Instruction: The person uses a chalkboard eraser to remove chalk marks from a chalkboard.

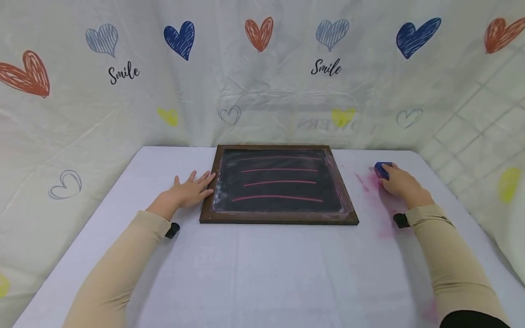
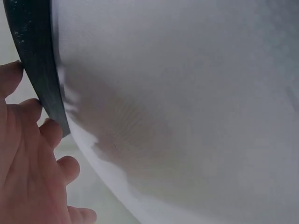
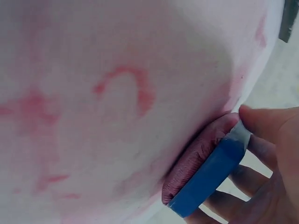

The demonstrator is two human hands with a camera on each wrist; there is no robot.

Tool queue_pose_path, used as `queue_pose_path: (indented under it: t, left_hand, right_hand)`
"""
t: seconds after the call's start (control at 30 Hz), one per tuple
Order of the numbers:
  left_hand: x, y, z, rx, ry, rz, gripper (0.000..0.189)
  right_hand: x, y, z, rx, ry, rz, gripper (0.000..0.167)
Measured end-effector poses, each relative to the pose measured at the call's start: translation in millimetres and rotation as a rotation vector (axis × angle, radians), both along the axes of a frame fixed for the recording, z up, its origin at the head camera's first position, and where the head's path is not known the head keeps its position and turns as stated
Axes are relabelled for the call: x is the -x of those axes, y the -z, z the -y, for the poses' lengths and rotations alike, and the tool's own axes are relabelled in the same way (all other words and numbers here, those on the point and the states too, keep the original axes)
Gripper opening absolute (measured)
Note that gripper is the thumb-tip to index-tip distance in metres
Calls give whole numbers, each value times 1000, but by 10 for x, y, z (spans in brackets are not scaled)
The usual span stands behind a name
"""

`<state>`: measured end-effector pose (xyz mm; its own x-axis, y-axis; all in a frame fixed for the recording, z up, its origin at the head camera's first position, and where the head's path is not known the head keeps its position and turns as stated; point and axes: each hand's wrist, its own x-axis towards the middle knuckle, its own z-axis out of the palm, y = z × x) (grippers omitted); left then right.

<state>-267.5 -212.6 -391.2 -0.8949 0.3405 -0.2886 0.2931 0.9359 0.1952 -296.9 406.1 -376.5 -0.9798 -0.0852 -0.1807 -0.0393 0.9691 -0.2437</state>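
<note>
A framed chalkboard (image 1: 280,175) with several pink chalk lines lies on the table. My left hand (image 1: 186,191) rests at its left side, fingers spread, fingertips touching the brown wooden frame (image 1: 208,200). In the left wrist view the fingers of the left hand (image 2: 32,158) reach the frame's dark edge (image 2: 35,60). To the right of the board, my right hand (image 1: 404,184) grips a blue chalkboard eraser (image 1: 382,169). The right wrist view shows the eraser's blue back (image 3: 210,175) between thumb and fingers, its pink-stained felt pad (image 3: 198,156) facing the cloth.
A white cloth (image 1: 262,269) covers the table, with pink chalk smudges (image 1: 373,182) around the right hand. Behind the table hangs a pale curtain (image 1: 283,91) printed with hearts and the word Smile. Each wrist carries a small black device (image 1: 172,230).
</note>
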Motion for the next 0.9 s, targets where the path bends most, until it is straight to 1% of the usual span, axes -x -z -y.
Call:
queue_pose_path:
  t: [0.13, 0.3, 0.43, 0.57, 0.7, 0.77, 0.9]
  left_hand:
    - [11, 11, -10, 9, 1, 25, 69]
    - [-3, 26, -11, 10, 8, 7, 68]
    - [-20, 64, -21, 10, 28, -4, 68]
    - [-26, 76, -40, 4, 45, -11, 69]
    - [-32, 18, -57, 5, 35, -27, 68]
    - [-36, -17, -60, 12, 32, -27, 68]
    - [-33, -38, -42, 24, 30, -18, 68]
  right_hand:
    - [27, -7, 3, -36, -19, -34, 63]
    - [47, -7, 15, -49, -37, -76, 58]
    - [10, 11, -7, -50, -31, -90, 57]
    - [-46, 22, -57, -47, -29, -133, 56]
    - [-54, 23, -80, -32, -70, -197, 55]
    - [-49, 26, -79, -29, -103, -229, 54]
    - [-43, 24, -46, -27, -184, -288, 52]
